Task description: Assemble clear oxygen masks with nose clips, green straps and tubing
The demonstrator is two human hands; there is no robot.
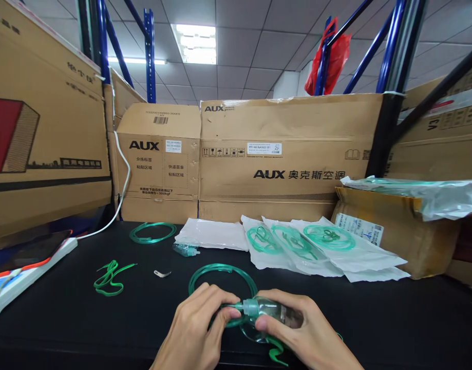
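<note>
A clear plastic oxygen mask (274,309) with a pale teal connector lies sideways in my right hand (297,326), which is closed around its body. Opposite it, my left hand (205,321) pinches the end of a coiled green tube (221,267) at the connector's tip. Whether the tube is seated there, my fingers hide. The rest of the coil rests on the black table beyond my hands. Below the mask hangs a green elastic strap (276,352).
Several packaged mask sets (297,246) lie right of centre, before a cardboard box (401,231). Nearer the left are another tube coil (153,240), a loose green strap (111,280), a small curved metal piece (162,274) and a teal-tipped clear part (186,250). Large cartons (289,154) wall the back.
</note>
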